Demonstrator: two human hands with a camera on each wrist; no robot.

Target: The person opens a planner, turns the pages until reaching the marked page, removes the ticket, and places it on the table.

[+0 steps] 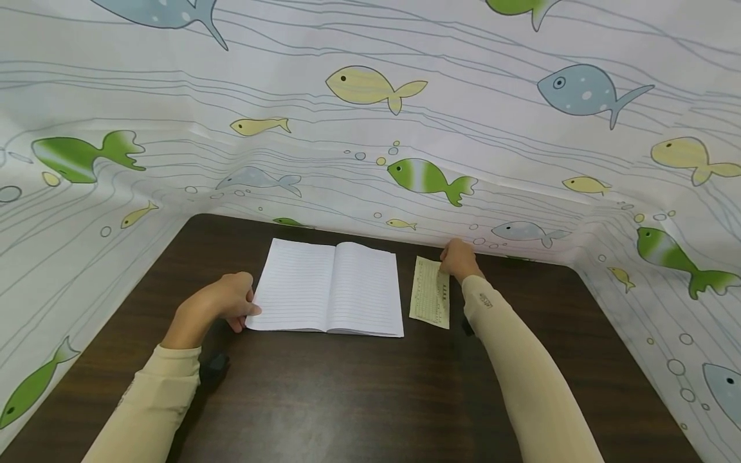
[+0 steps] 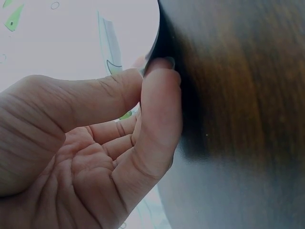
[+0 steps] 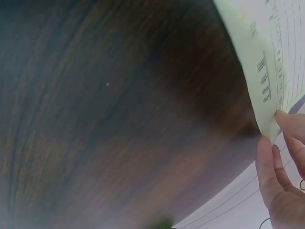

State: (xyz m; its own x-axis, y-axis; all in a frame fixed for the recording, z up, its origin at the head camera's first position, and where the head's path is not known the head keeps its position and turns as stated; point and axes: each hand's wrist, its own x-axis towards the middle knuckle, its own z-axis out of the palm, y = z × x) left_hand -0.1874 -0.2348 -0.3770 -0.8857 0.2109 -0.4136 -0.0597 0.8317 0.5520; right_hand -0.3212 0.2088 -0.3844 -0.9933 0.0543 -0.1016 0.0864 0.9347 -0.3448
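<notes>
An open notebook (image 1: 295, 283) with blank ruled pages lies on the dark table. My left hand (image 1: 222, 299) pinches its lower left page corner between thumb and index finger; in the left wrist view the thumb (image 2: 105, 98) presses the white page edge. To the right of the notebook is a small pale yellow-green printed slip of paper (image 1: 429, 296). My right hand (image 1: 460, 259) pinches the slip's upper right corner, its fingertips on both sides of the sheet in the right wrist view, where the slip (image 3: 259, 71) curves up at the edge.
A dark wood-grain table (image 1: 347, 399) spreads under everything. White sheeting (image 1: 324, 148) printed with fish stands along the back and both sides of the table. Dark straps or devices sit by both wrists.
</notes>
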